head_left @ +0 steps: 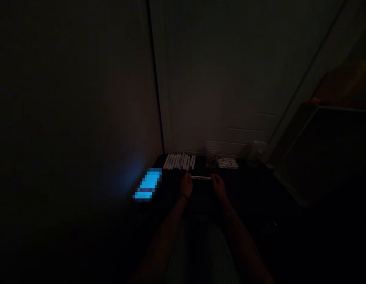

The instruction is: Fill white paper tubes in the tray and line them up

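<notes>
In dim light, a white marker [201,178] lies level between my two hands above the dark table. My left hand [186,184] is closed on its left end, and my right hand [219,186] pinches its right end. Behind my left hand, several white markers [179,161] lie side by side in a row. A flat pack or stack of white markers [228,163] sits behind my right hand, beside a clear container [211,157] with a label.
A glowing screen [147,184], pixelated, stands at the table's left edge by the wall. Another clear container [256,152] is at the back right. A pale wall rises behind the dark table [248,193]; a large dark panel [327,154] is at the right.
</notes>
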`<action>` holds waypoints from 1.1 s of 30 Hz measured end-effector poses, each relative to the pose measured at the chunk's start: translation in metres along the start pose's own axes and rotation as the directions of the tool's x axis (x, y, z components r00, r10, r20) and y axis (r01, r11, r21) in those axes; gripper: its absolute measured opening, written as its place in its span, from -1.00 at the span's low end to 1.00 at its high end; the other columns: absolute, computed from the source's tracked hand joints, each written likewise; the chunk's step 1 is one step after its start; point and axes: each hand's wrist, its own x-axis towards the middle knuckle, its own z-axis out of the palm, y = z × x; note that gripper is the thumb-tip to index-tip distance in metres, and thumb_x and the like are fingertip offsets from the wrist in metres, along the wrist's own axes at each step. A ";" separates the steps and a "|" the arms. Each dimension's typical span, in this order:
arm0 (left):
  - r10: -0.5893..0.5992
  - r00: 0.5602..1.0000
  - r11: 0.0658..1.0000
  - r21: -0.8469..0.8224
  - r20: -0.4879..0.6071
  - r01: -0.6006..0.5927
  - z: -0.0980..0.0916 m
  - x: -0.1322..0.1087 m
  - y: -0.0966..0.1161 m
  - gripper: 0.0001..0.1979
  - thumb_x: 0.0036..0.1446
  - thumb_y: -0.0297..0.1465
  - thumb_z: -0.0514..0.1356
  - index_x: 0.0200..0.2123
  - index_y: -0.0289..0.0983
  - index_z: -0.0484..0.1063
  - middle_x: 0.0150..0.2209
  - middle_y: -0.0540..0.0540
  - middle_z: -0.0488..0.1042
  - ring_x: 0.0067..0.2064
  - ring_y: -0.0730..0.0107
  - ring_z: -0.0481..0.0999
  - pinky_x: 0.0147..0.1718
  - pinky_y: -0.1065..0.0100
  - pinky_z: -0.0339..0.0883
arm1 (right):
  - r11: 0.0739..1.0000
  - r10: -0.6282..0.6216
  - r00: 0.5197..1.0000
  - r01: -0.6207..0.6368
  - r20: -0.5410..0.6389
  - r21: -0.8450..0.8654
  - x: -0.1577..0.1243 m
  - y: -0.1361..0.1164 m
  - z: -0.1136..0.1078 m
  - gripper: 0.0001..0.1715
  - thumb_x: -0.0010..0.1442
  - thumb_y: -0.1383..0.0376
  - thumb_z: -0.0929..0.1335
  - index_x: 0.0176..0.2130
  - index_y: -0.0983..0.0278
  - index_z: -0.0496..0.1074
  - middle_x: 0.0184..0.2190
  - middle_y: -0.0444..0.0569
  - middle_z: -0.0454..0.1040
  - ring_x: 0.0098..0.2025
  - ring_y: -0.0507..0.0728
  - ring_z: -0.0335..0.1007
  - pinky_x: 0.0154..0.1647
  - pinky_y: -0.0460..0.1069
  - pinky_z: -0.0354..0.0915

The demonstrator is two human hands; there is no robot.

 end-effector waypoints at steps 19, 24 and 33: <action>-0.106 0.994 0.992 -0.062 -0.009 0.106 -0.006 0.000 0.001 -0.79 0.16 -0.33 -0.10 -0.23 -0.26 0.25 -0.45 -0.08 0.39 -0.42 0.39 0.39 -0.43 0.42 0.16 | 0.958 0.025 1.000 -0.021 0.012 -0.287 -0.004 0.004 0.006 -0.48 0.21 0.03 0.00 -0.30 0.21 0.36 -0.34 -0.04 0.42 -0.30 0.07 0.33 -0.32 -0.08 0.15; -0.119 0.993 0.992 -0.048 -0.017 0.118 -0.007 -0.001 0.002 -0.76 0.17 -0.30 -0.11 -0.25 -0.27 0.28 -0.45 -0.09 0.40 -0.43 0.38 0.39 -0.43 0.42 0.15 | 0.972 0.063 0.998 -0.057 0.022 -0.227 -0.004 0.005 0.005 -0.38 0.17 -0.05 0.00 -0.37 0.21 0.41 -0.40 -0.04 0.45 -0.35 0.08 0.35 -0.38 -0.10 0.15; -0.093 0.996 0.995 -0.028 0.002 0.093 -0.005 0.001 -0.002 -0.72 0.19 -0.26 -0.15 -0.25 -0.25 0.26 -0.46 -0.08 0.38 -0.46 0.39 0.37 -0.46 0.42 0.13 | 0.979 0.070 0.998 -0.070 -0.006 -0.192 -0.003 0.005 0.005 -0.36 0.12 -0.10 0.03 -0.44 0.25 0.40 -0.50 -0.07 0.43 -0.45 0.04 0.30 -0.47 -0.14 0.11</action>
